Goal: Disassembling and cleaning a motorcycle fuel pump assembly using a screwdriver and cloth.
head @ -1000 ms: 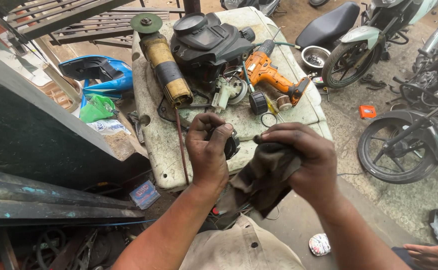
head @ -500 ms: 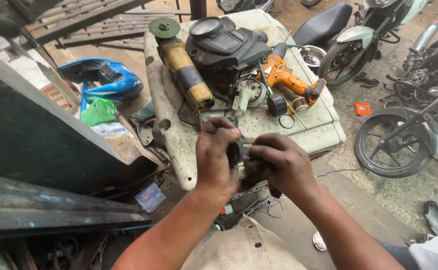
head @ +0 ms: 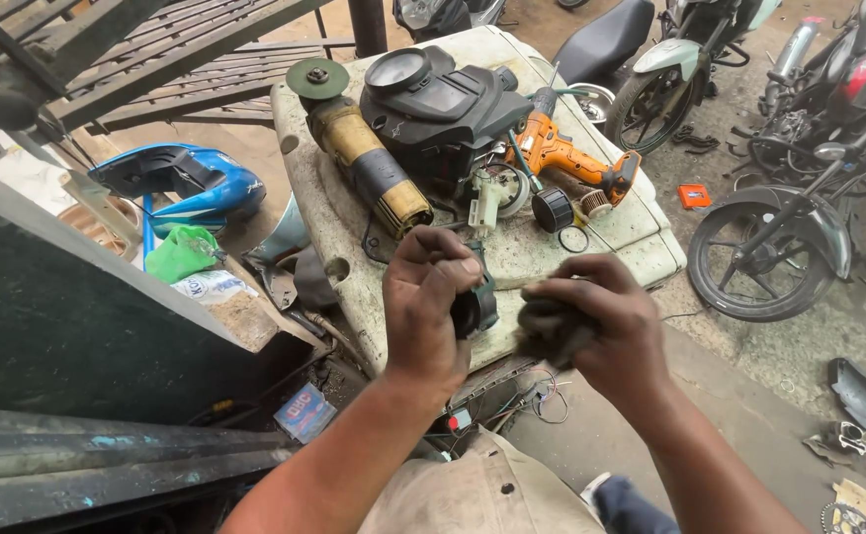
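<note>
My left hand (head: 428,302) grips a small dark green-black housing part (head: 477,302) in front of my chest, fingers curled over its top. My right hand (head: 601,326) is closed on a dark crumpled rag (head: 550,331), pressed against the right side of that part. Both hands hover over the near edge of a dirty white slab (head: 621,237) that serves as a work surface.
On the slab lie a yellow-bodied angle grinder (head: 369,168), a black engine cover (head: 438,104), an orange drill (head: 566,158), a black knob (head: 552,210) and a ring. Motorcycles (head: 789,227) stand to the right. A blue fairing (head: 181,183), green bag and a metal rack sit at left.
The rag has been bunched up from a loose hanging cloth into my right fist and brought against the part. Both hands have drawn closer together.
</note>
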